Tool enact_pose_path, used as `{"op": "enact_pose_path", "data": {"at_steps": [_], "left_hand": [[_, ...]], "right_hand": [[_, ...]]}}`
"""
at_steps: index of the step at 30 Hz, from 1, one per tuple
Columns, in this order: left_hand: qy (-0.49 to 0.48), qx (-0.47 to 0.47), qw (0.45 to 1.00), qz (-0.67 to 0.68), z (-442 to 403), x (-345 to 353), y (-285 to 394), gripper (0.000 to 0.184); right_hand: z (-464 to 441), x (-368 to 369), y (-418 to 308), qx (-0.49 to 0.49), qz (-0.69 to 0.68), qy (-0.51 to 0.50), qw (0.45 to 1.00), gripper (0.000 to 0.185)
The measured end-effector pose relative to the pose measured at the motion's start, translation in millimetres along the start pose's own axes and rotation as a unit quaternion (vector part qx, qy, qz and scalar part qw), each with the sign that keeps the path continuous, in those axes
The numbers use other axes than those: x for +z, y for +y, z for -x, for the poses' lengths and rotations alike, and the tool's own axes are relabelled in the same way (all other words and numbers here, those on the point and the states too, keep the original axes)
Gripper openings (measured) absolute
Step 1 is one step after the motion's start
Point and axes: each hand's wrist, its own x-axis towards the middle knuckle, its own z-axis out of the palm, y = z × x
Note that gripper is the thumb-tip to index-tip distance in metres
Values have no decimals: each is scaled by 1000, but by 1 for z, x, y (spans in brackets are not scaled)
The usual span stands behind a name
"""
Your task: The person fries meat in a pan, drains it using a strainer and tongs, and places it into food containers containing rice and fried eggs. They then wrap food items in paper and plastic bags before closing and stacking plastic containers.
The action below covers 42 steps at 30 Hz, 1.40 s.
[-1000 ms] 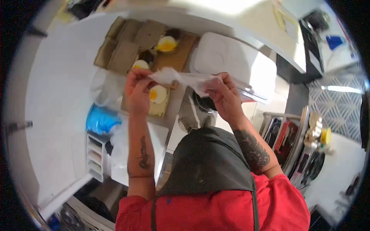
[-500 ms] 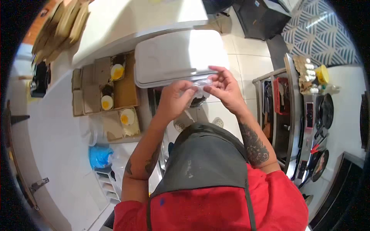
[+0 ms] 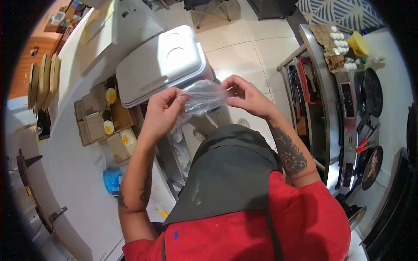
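Clear plastic (image 3: 202,98) pinched by L hand (image 3: 163,112), spread twd R hand (image 3: 249,99) (part-curled, grip can't be told); best teased gently w/o tearing.

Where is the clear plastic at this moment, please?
In the head view, the clear plastic is just above centre, between the left hand, which pinches it, and the right hand, near the large white lid.

- White counter (image 3: 160,193) on the person's left: open cardboard boxes (image 3: 92,123) side by side, a blue bag (image 3: 112,180) near them, a small yellow thing (image 3: 162,213) nearer the person.
- Stove (image 3: 348,141) on the right: two black pans (image 3: 371,93), a red utensil (image 3: 362,145) between.
- Pale tiled floor (image 3: 235,39): the person's shoes (image 3: 199,135), apart.
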Motion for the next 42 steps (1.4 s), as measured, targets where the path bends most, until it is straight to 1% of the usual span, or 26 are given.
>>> {"op": "enact_pose_path", "data": {"at_steps": [3, 5, 7, 8, 11, 12, 13, 15, 16, 17, 19, 20, 22, 23, 26, 29, 30, 31, 33, 34, 35, 36, 37, 39, 40, 42], "left_hand": [[-4, -5, 997, -72, 0, 21, 18, 20], [0, 3, 990, -142, -1, 27, 23, 23], [-15, -8, 994, -110, -2, 28, 20, 25], [-17, -16, 995, -93, 0, 30, 18, 26], [-9, -26, 999, -17, 7, 49, 20, 27], [0, -15, 1000, -8, 7, 54, 7, 25], [36, -28, 999, 30, 9, 63, 5, 24], [106, 11, 989, 106, 4, 84, -20, 22], [131, 7, 982, 133, 5, 95, -20, 20], [155, 36, 970, 181, 1, 108, -27, 18], [140, 19, 970, 196, 1, 122, -32, 18], [142, -3, 973, 182, 1, 124, -32, 19], [188, 21, 964, 188, -5, 118, -36, 20], [218, 18, 954, 206, -6, 113, -33, 20], [218, 20, 947, 234, -6, 104, -41, 19], [214, 34, 924, 314, -8, 94, -46, 18], [225, 17, 932, 284, -8, 93, -43, 21], [260, -43, 950, 168, -1, 87, -28, 22], [268, 71, 961, 5, -3, 67, -74, 23], [253, 107, 954, -117, -1, 61, -76, 27], [248, 147, 928, -234, 1, 56, -77, 31], [209, 94, 970, -77, -1, 67, -58, 32], [190, 33, 978, 83, -1, 79, -39, 34], [206, 5, 973, 107, -11, 73, -62, 33], [248, 23, 965, 82, -15, 75, -64, 38], [274, 36, 948, 158, -17, 69, -63, 41]], "right_hand": [[6, -11, -2, 46, -34, -71, 996, 15], [12, -21, 0, 59, -23, -53, 997, 22], [19, -34, 5, 81, -34, -35, 996, 24], [25, -34, -3, 79, 8, -3, 997, 22], [28, -56, 16, 63, -65, 83, 992, 26], [32, -59, 23, -1, -177, 132, 975, 36], [38, -61, 24, -4, -266, 119, 956, 41], [46, -62, 24, -18, -439, 89, 894, 51], [50, -57, 43, -13, -451, 58, 891, 63], [55, -44, 48, 33, -414, 42, 909, 61], [59, -14, 56, 130, -332, 10, 934, 58], [58, -5, 62, 123, -295, 10, 948, 53], [54, 11, 67, 108, -219, 7, 970, 45], [52, 11, 63, 122, -215, 43, 968, 42], [45, -7, 49, 181, -181, 128, 958, 36], [54, -10, 39, 117, -299, 103, 941, 39], [49, -21, 74, 78, -223, 60, 970, 42], [54, -10, 47, 55, 0, 62, 997, 44], [50, -8, 75, -31, -5, 52, 998, 29], [47, -10, 90, -74, -9, 47, 996, 23], [48, -2, 85, -60, -95, 82, 990, 20], [50, 5, 81, -52, -185, 120, 974, 18], [53, 13, 76, -51, -269, 159, 949, 16], [57, 19, 71, -27, -377, 145, 914, 16], [55, 21, 74, -43, -377, 164, 911, 16], [57, 19, 85, -69, -376, 196, 903, 17]]}}
